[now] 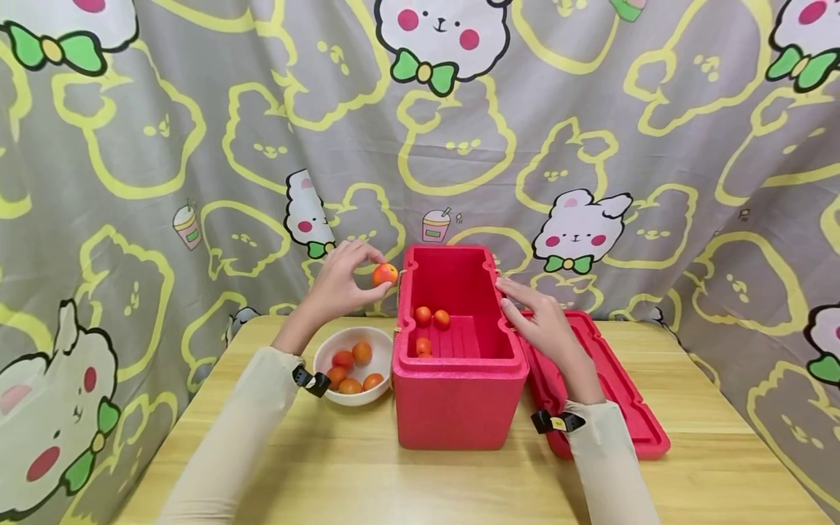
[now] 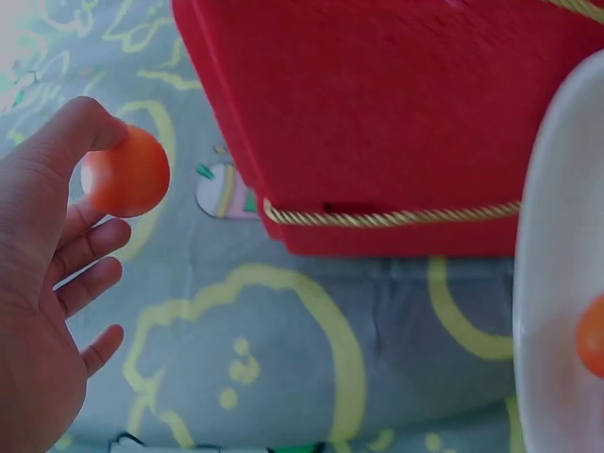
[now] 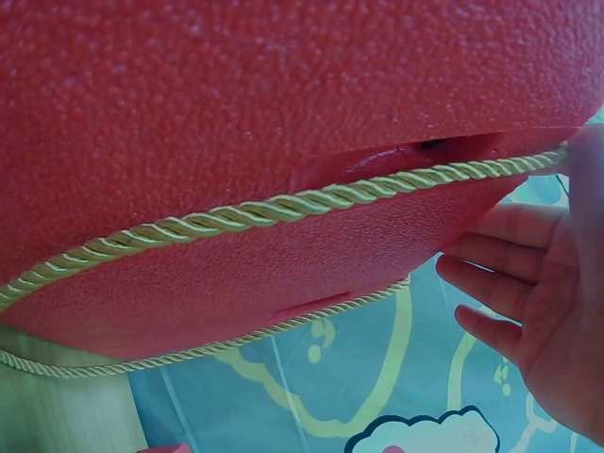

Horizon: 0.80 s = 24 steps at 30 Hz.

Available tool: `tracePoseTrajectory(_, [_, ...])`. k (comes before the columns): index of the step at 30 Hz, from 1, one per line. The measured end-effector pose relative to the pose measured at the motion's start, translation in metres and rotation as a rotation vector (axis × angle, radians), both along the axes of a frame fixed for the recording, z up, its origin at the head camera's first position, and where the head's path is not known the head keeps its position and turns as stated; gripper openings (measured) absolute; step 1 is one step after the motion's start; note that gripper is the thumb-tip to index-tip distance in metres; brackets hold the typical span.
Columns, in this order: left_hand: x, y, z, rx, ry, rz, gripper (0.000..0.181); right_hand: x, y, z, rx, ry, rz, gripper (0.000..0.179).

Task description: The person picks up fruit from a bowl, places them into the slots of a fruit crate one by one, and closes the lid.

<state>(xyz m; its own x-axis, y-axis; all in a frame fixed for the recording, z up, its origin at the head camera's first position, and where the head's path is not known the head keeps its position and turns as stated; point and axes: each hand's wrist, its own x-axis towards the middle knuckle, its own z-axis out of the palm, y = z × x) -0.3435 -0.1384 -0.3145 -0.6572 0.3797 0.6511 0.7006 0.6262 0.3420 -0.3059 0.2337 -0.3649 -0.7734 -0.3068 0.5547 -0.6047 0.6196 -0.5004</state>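
Observation:
My left hand (image 1: 344, 281) pinches a small round orange-red fruit (image 1: 385, 275) between thumb and forefinger, just outside the left rim of a red foam box (image 1: 459, 408). In the left wrist view, the other fingers curl loosely below the fruit (image 2: 130, 172). Several similar fruits (image 1: 442, 319) lie on the floor of the lidless box, partly hidden by its front wall. Fairly straight fingers of my right hand (image 1: 541, 321) rest at the box's right rim; the right wrist view shows them (image 3: 500, 269) against the outer wall, near a gold rope (image 3: 302, 203).
A white bowl (image 1: 380, 350) with several more fruits (image 1: 362, 353) stands left of the box. To the right, the red lid (image 1: 610, 379) lies on the wooden table (image 1: 328, 467), close against the box. A patterned curtain (image 1: 262, 160) hangs behind and along both sides.

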Motion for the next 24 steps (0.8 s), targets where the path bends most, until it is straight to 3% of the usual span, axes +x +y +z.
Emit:
tracePoseTrajectory(7, [0.002,0.023,0.018,0.029,-0.032,-0.109,0.034,0.0,-0.001,-0.001,-0.006,-0.001,-0.007,0.05])
tracePoseTrajectory(13, [0.003,0.04,0.028,0.008,-0.136,-0.209,0.036,0.001,-0.002,-0.002,-0.013,0.0,-0.003,0.05])
tracePoseTrajectory(18, [0.005,0.047,0.032,-0.007,-0.23,-0.238,0.037,0.0,-0.002,-0.001,-0.012,0.004,0.0,0.05])
tracePoseTrajectory(24, [0.003,0.051,0.034,-0.064,-0.263,-0.261,0.036,0.0,-0.002,-0.001,-0.009,0.0,-0.009,0.05])
